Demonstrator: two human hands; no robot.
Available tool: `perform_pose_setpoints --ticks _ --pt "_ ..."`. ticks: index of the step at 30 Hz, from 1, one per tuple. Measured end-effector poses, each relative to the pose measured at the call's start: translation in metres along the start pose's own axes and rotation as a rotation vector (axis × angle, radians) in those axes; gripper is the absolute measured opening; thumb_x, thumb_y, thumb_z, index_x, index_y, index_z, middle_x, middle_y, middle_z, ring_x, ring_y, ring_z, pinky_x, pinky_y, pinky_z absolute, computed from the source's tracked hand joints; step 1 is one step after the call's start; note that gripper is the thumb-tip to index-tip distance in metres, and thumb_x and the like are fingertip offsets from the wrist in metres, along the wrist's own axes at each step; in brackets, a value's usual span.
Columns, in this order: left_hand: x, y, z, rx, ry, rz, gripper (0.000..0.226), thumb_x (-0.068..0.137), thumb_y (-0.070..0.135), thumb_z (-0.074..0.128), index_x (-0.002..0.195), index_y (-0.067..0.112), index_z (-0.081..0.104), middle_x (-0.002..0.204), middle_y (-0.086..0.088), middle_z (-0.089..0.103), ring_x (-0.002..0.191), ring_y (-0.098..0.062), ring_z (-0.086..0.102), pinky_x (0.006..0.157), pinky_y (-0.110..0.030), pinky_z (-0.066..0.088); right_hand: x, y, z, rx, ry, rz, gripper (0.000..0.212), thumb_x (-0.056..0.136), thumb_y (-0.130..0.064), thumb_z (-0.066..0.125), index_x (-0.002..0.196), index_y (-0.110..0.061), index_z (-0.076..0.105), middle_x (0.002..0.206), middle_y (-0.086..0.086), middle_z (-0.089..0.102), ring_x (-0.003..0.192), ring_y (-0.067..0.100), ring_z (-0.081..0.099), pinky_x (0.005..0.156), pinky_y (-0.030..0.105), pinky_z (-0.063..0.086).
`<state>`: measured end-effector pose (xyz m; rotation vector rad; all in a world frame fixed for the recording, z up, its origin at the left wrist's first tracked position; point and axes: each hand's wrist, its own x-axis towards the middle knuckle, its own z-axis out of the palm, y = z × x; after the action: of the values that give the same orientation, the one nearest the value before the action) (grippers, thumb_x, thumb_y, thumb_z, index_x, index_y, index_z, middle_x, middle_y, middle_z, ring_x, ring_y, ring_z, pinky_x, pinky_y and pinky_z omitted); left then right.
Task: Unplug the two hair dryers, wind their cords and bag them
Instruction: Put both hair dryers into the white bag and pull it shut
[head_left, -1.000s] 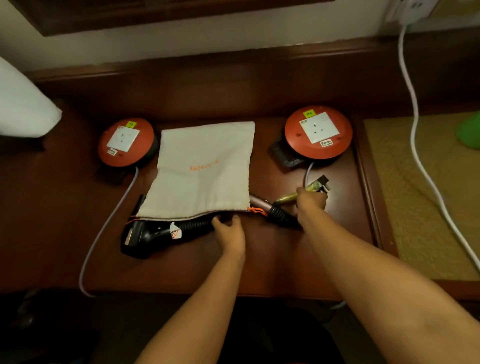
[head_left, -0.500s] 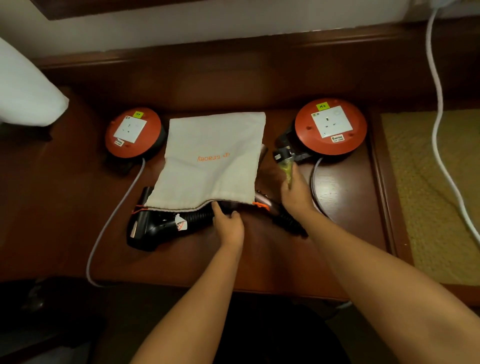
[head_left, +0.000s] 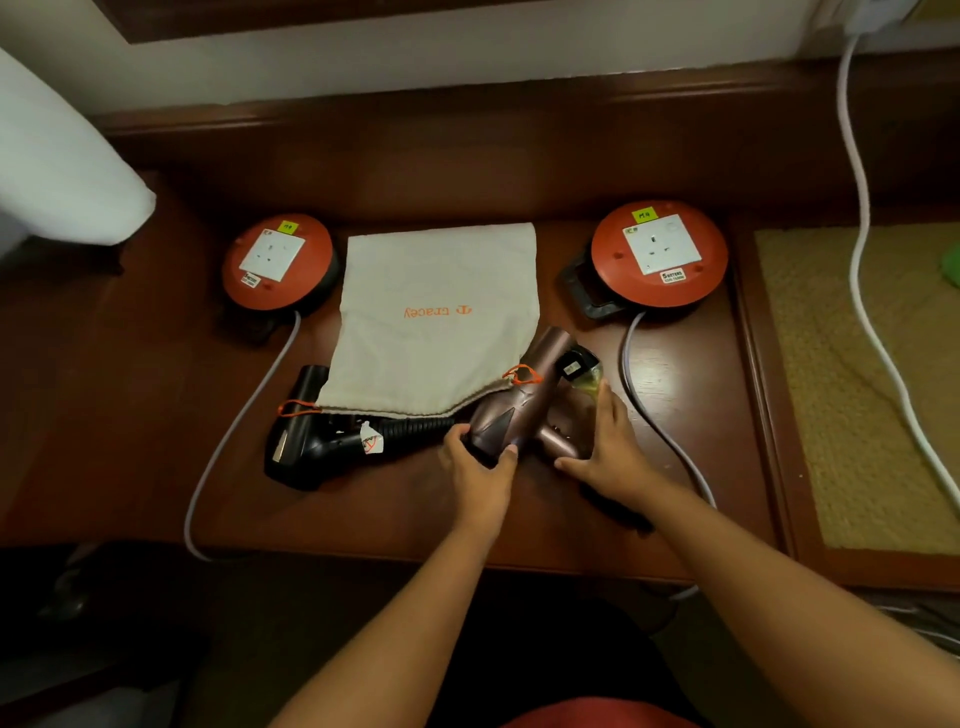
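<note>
**Dark wooden desk, two dryers at the bag mouth**

Surface: dark reddish wooden desk with a raised wooden ledge at the back, pale wall above. White pillow at far left, off the desk edge.

Left to right on the desk: orange cord reel with a white socket face, its grey cable running toward the front edge. Black hair dryer lies flat, partly under the bag's lower left corner; its ribbed black cord runs right along the bag's mouth. Cream cloth bag lies flat, orange lettering on it, orange drawstring at both lower corners.

Left hand grasps the rear of the bronze hair dryer, whose barrel overlaps the bag's lower right corner. Right hand holds this dryer's handle and pinches a black plug.

Second orange reel behind. A woven mat lies at right, crossed by a white cable.
</note>
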<state>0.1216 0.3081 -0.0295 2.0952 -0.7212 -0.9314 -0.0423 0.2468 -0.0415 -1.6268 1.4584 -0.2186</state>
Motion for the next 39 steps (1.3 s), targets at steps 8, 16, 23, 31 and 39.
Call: perform_pose_setpoints --ticks 8,16,23,31,39 --pt "-0.003 -0.007 -0.014 0.058 -0.185 0.025 0.058 0.081 0.020 0.076 0.124 0.013 0.037 0.119 -0.009 0.052 0.103 -0.020 0.053 0.078 -0.018 0.037 -0.013 0.015 -0.003 -0.056 -0.029 0.050 0.127 0.071 -0.041 0.080 0.150 -0.014 -0.015 0.160 0.007 -0.011 0.147 0.024 0.002 0.114 0.029 0.012" --pt "-0.011 -0.013 -0.021 0.226 -0.343 0.063 0.082 0.080 0.029 0.076 0.147 0.021 0.032 0.144 -0.014 0.031 0.134 -0.025 0.036 0.102 -0.022 0.031 -0.036 0.029 -0.006 -0.112 -0.066 0.017 0.121 0.074 -0.045 0.076 0.151 -0.013 -0.011 0.160 0.005 -0.015 0.147 0.018 -0.005 0.109 0.021 0.004" --pt "-0.021 -0.017 -0.016 0.265 -0.362 0.028 0.084 0.081 0.034 0.074 0.150 0.021 0.028 0.145 -0.015 0.029 0.135 -0.027 0.036 0.111 -0.033 0.032 -0.061 0.037 0.001 -0.208 0.056 0.114 0.105 0.070 -0.060 0.071 0.151 -0.025 0.014 0.155 0.006 0.020 0.137 0.028 0.032 0.107 0.043 0.038" --pt "-0.024 -0.010 -0.012 0.300 -0.364 0.053 0.079 0.086 0.030 0.070 0.151 0.017 0.026 0.147 -0.016 0.029 0.134 -0.027 0.037 0.107 -0.025 0.029 -0.075 0.039 0.011 -0.186 0.105 0.133 0.060 0.076 -0.043 0.074 0.126 -0.017 0.054 0.137 0.007 0.040 0.116 0.024 0.049 0.092 0.032 0.044" --pt "-0.032 -0.002 -0.006 0.316 -0.369 0.088 0.074 0.088 0.029 0.067 0.149 0.013 0.030 0.144 -0.015 0.033 0.134 -0.028 0.037 0.108 -0.026 0.028 -0.087 0.044 0.011 -0.057 0.215 0.173 0.047 0.074 -0.032 0.079 0.115 -0.013 0.064 0.135 0.007 0.042 0.115 0.024 0.049 0.094 0.028 0.039"
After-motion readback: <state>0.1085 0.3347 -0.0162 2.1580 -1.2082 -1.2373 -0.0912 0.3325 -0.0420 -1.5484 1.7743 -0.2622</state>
